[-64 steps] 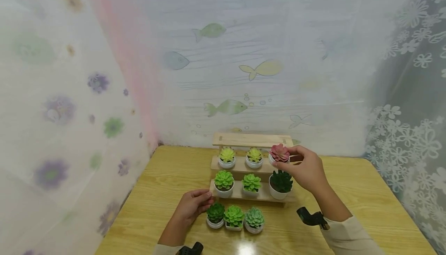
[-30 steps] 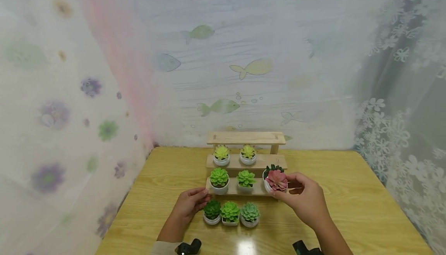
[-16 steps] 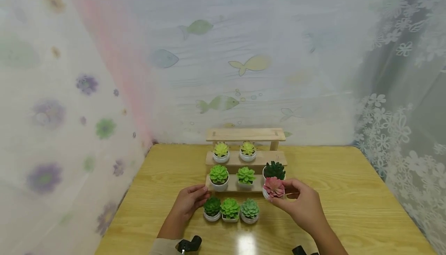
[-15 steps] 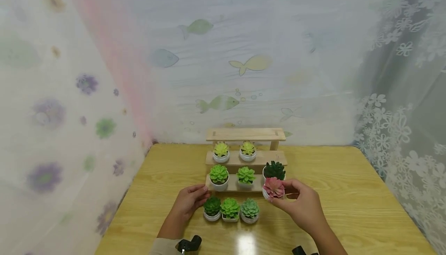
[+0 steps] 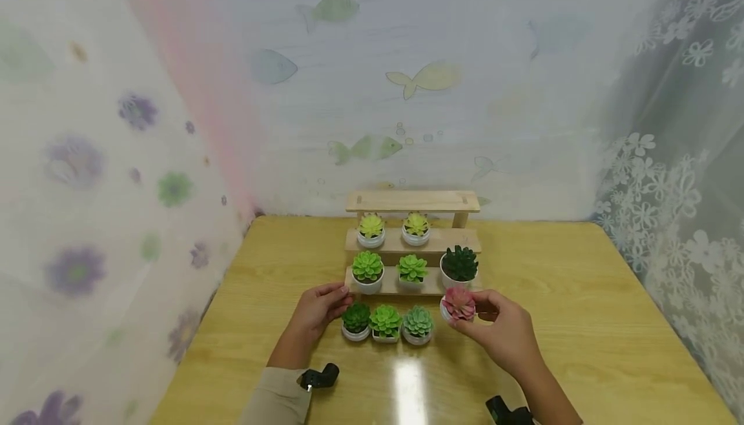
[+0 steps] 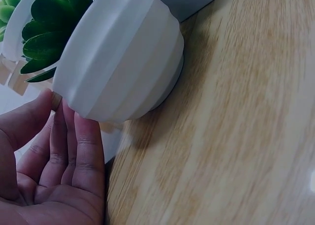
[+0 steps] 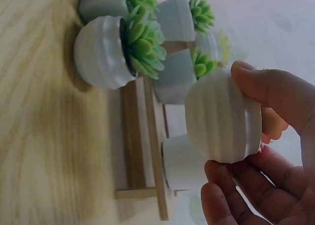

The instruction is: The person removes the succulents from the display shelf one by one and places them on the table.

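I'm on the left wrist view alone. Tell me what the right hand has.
Observer: The right hand holds a pink succulent in a white ribbed pot.
Operator: Report whether that pot is down on the table.
Observer: It isn't; the right wrist view shows it held clear of the tabletop.
Operator: Now name the plant at the right end of the lowest shelf.
Observer: A dark green succulent, with the pink one held just in front of it in the head view.
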Motion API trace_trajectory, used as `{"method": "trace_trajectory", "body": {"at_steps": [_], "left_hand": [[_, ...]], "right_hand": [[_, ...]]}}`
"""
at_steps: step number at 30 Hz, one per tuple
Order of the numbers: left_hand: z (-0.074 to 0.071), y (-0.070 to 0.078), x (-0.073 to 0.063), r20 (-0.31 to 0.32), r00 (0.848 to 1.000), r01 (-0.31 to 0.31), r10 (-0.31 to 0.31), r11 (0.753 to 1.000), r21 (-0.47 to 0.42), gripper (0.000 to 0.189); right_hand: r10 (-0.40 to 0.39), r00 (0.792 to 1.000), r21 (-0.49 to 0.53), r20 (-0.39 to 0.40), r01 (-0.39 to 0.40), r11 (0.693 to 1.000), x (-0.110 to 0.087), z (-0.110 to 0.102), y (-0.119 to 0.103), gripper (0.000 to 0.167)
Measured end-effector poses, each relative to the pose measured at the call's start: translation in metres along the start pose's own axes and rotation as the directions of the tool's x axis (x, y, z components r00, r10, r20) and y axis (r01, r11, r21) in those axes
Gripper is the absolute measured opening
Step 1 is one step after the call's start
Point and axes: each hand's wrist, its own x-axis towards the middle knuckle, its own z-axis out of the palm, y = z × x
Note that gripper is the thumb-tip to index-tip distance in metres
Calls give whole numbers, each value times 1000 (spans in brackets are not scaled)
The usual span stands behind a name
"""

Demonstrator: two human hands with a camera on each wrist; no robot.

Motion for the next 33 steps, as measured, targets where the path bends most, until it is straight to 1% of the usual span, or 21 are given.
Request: {"method": "trace_trajectory", "body": {"at_steps": [11,18,26,33], "left_hand": [[1,5,0,7,1000,5,-5,1000,-17,37],[1,5,-3,8,1000,15,-15,1000,-19,37],[0,3,-2,-6,1000,20,-20,1000,-8,35],[0,3,-1,2,1000,11,-11,1000,-13,36]], "right_hand": [[39,999,23,22,-39,999,2,15,20,57],[75,996,54,42,-78,996,1,21,28,57],[100,993,29,60,-102,994,1,24,30,62],[124,989,23,76,-126,992,0,34,37,63]]}}
